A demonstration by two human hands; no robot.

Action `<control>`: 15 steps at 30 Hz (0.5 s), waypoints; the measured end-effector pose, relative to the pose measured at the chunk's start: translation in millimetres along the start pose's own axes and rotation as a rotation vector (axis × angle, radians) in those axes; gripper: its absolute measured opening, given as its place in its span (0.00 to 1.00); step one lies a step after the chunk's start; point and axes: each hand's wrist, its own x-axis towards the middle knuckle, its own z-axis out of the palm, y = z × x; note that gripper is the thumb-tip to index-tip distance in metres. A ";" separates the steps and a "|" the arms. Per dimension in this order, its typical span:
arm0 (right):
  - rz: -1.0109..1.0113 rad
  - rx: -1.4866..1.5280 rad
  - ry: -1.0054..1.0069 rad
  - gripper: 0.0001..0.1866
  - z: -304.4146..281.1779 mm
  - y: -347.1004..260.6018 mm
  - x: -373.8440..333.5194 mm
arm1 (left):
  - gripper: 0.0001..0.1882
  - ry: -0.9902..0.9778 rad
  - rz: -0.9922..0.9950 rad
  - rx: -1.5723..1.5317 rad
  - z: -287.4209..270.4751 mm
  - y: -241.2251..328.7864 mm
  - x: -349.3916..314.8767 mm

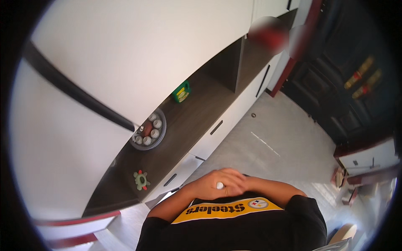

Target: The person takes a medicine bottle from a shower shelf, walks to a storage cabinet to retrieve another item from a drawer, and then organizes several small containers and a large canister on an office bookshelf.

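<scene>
The left hand (pixel 211 185), with a round white object (pixel 220 185) showing, is laid over the right hand (pixel 246 183), perhaps for steadiness, but the fingers' grip cannot be told.

The left hand (pixel 209 183), with a small white round object (pixel 220 185) at it, overlaps the mostly hidden right hand (pixel 247 184). Leftward, a round tray (pixel 163 129) of small cups (pixel 157 124) and a green-and-red toy (pixel 137 181) sit on a dark shelf (pixel 184 125).

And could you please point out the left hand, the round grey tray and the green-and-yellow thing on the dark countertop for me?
Left hand (pixel 211 179), head view: back of the hand.
Round grey tray (pixel 163 127), head view: right rim.
Green-and-yellow thing (pixel 182 94), head view: its middle.
</scene>
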 end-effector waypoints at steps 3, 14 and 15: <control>0.205 0.042 -0.051 0.11 -9.9 -30.9 11.4 | 0.15 -0.318 0.075 -0.097 -16.9 3.4 6.1; 0.651 0.412 -0.165 0.20 -65.4 -22.8 8.6 | 0.26 0.752 -0.290 0.054 -182.4 -97.9 71.5; 0.650 0.404 -0.171 0.20 -77.7 -19.5 6.2 | 0.30 1.044 -0.501 0.291 -223.3 -119.6 71.5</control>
